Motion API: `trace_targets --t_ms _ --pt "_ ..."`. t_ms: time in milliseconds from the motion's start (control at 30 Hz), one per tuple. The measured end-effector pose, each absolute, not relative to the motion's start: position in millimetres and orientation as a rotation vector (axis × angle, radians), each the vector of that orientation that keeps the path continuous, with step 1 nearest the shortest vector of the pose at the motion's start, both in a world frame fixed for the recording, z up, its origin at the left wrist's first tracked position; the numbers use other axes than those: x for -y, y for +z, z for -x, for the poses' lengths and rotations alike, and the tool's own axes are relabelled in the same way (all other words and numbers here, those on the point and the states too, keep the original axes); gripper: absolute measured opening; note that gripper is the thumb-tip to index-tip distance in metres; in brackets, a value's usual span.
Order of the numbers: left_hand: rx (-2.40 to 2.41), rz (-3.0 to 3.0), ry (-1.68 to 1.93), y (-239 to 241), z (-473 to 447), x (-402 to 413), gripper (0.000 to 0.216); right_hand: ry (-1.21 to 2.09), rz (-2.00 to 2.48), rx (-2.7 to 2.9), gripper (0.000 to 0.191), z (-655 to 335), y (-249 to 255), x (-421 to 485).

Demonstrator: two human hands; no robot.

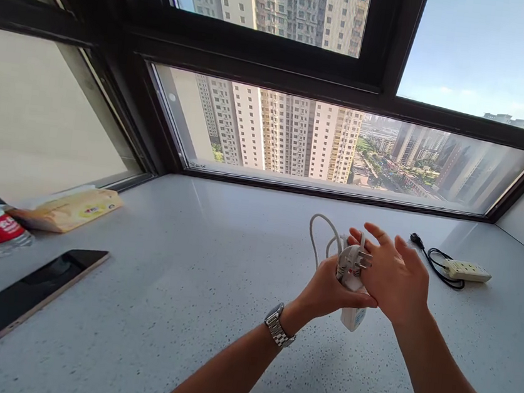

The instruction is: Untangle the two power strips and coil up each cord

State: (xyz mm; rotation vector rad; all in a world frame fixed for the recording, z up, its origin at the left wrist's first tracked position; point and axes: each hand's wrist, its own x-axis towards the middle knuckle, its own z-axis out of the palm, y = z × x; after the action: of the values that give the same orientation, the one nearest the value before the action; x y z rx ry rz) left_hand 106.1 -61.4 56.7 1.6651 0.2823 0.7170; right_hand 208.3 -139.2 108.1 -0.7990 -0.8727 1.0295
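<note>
Both hands meet above the speckled grey countertop (188,264): the left hand (327,290) grips a white power strip (355,295) with its coiled cord (324,235), while the right hand (394,278), fingers spread open, touches its plug (357,261). Another power strip (466,270) lies well apart.

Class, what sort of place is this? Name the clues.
Probably a high-rise flat or office: a stone-look sill counter under a big window facing tower blocks, with a tablet and power strip.
</note>
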Motion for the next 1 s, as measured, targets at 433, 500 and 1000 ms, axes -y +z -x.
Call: trace_targets --t_ms 433,500,1000 --pt "0.072 -1.254 0.201 56.5 -102.7 60.9 0.036 0.031 1.432 0.992 0.044 -249.4 98.1 132.5" --pt "0.166 -1.158 0.135 57.4 -102.1 61.9 0.037 0.044 1.416 1.014 0.045 -260.1 91.8 126.1" --pt "-0.315 -1.143 0.289 8.7 -99.4 -7.9 0.04 1.255 1.47 1.11 0.064 -295.2 16.1 84.1"
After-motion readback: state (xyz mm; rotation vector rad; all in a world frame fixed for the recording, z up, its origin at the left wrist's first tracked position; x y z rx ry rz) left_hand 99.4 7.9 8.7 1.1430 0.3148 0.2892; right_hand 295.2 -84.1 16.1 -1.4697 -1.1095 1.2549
